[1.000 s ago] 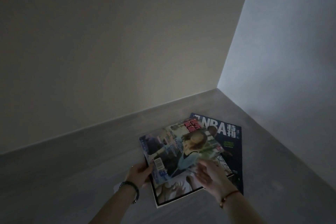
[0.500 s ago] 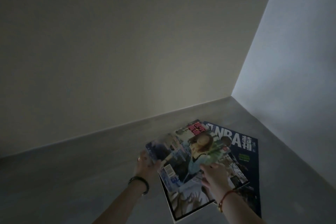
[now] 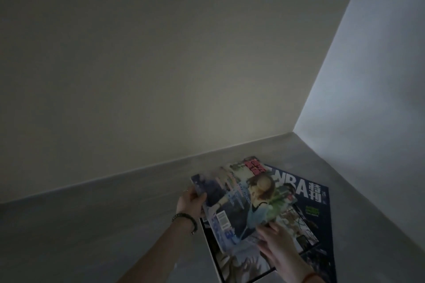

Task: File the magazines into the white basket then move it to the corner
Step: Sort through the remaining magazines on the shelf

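Magazines (image 3: 230, 236) low at 5 o'clock, on a grey floor (image 3: 92, 236), none filed so far as can be judged. Nearest, at 5 o'clock: right hand (image 3: 278, 248), red cord (image 3: 309, 277) at the wrist, fingers pinching the near right edge of the top magazine (image 3: 243, 195). Just beyond, nearer 6 o'clock: left hand (image 3: 190, 202), beaded bracelet (image 3: 186, 219) on the wrist, fingers curled round the left edge of that same colourful cover. Raised and tilted off the pile, somewhat blurred. Flat beneath it: white-edged magazine (image 3: 239, 266); farther out toward 4 o'clock, partly covered by that one, dark blue NBA magazine (image 3: 305, 190). Count: three magazines, two hands, no white basket anywhere in view. Farthest, at 3 o'clock: room corner (image 3: 293, 132), meeting of two pale walls (image 3: 161, 53) and the floor. Progress, as a judgement: barely begun. Pick-up of the first magazine in hand; filing of all three, then moving the basket to the corner, all left to do.
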